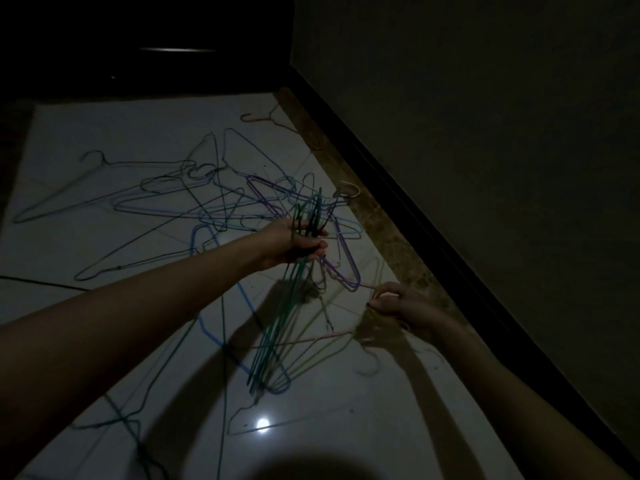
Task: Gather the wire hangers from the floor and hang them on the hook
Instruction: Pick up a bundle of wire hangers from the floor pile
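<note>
Dim light falls on a pale glossy tiled floor (104,140) that meets a dark wall (485,133) along a brown strip on the right; across the far middle of the floor lies a tangle of wire hangers (207,199), blue, purple and grey, with one pinkish hanger (266,117) apart near the far wall edge; the left hand (294,244) is clenched round a bundle of green hangers (277,334) near their necks, their bodies hanging down toward the near floor; the right hand (398,303) pinches a thin pale hanger (311,339) at its hook end, close to the wall strip; no hook for hanging is in view; I judge these hangers light and springy, thin enough to slip, and prone to snag on one another; taking each by the neck under its hook looks safest, lifting slowly so that tangled neighbours fall free
</note>
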A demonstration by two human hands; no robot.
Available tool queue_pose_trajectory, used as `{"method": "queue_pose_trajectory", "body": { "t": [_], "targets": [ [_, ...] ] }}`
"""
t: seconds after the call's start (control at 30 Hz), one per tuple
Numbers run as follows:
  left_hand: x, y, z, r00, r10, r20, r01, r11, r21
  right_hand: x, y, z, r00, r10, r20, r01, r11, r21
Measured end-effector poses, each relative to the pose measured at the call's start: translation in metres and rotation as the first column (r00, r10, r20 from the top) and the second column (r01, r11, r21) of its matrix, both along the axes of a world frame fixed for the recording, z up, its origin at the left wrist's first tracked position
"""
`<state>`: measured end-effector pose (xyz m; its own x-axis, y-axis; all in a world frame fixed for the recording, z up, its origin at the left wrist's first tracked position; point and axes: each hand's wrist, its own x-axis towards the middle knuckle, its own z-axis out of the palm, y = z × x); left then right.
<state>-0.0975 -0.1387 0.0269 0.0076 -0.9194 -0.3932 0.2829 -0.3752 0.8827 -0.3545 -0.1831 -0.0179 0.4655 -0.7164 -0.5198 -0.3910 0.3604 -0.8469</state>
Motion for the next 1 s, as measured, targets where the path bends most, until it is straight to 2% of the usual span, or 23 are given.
{"method": "queue_pose_trajectory", "body": {
  "t": [0.13,0.33,0.53,0.73,0.87,1.0],
  "targets": [
    [0.009,0.009,0.005,0.999,0.0,0.033,0.0,1.0,-0.001,0.025,0.0,0.011,0.987,-0.067,0.143,0.056,0.996,0.076],
    [0.016,0.018,0.012,0.999,0.035,-0.022,-0.035,0.999,0.004,0.066,0.001,0.037,0.912,-0.243,0.33,0.187,0.963,0.193],
    [0.015,0.021,0.019,0.991,0.099,-0.087,-0.095,0.995,0.041,0.112,0.003,0.056,0.867,-0.308,0.393,0.261,0.951,0.167],
    [0.015,0.022,0.021,0.991,0.121,-0.059,-0.119,0.992,0.028,0.14,0.013,0.056,0.846,-0.314,0.431,0.303,0.948,0.095],
    [0.021,0.023,0.022,0.991,0.133,-0.012,-0.132,0.99,0.055,0.144,0.014,0.057,0.807,-0.344,0.48,0.322,0.938,0.131],
    [0.025,0.024,0.019,0.984,0.17,-0.056,-0.167,0.984,0.056,0.145,0.016,0.059,0.802,-0.319,0.506,0.279,0.948,0.155]
  ]
}}
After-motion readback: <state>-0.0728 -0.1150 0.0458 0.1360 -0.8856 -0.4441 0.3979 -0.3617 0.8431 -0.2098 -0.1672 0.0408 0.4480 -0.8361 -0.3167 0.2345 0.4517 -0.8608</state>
